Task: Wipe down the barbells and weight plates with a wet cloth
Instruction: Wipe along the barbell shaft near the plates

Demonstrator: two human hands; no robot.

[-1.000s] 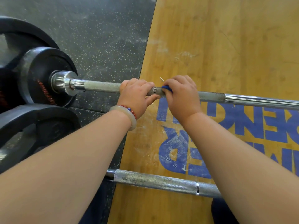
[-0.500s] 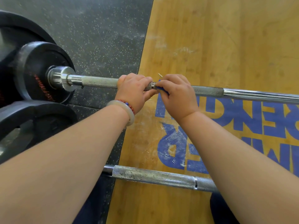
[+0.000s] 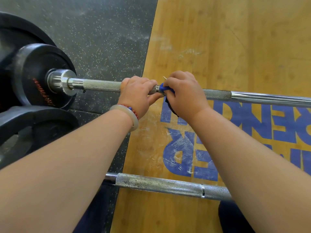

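i see the small blue cloth (image 3: 163, 87) bunched against the knurled steel barbell shaft (image 3: 101, 85), right where the rough grip section meets a thin shiny ring, about midway across my view. the right hand (image 3: 183, 98) is clenched around that cloth and the bar together, fingers curled over the top, with a darker tail of the cloth hanging under the palm. the left hand (image 3: 137, 96) sits just beside it, nearly touching it, fingers wrapped over the bare shaft and the thumb reaching under toward the cloth. on the left wrist are a pale, smooth stone bangle (image 3: 134, 121) and a thin string of red and blue beads (image 3: 132, 109). following the bar to the left, it runs into a chrome collar (image 3: 62, 81) seated against a small black weight plate (image 3: 33, 68), with a larger black plate (image 3: 10, 31) behind that one. another black plate (image 3: 38, 118) sits below them at the left edge. to the right the shaft turns smooth and bright and leaves my view. a second knurled steel bar (image 3: 159, 184), dull and spotted, lies nearer to me and well apart from the first, passing under both forearms. the plates sit over black speckled rubber flooring (image 3: 101, 39); the hands work above a yellow wooden platform (image 3: 218, 39) printed with large blue letters (image 3: 252, 120), scuffed white in places.
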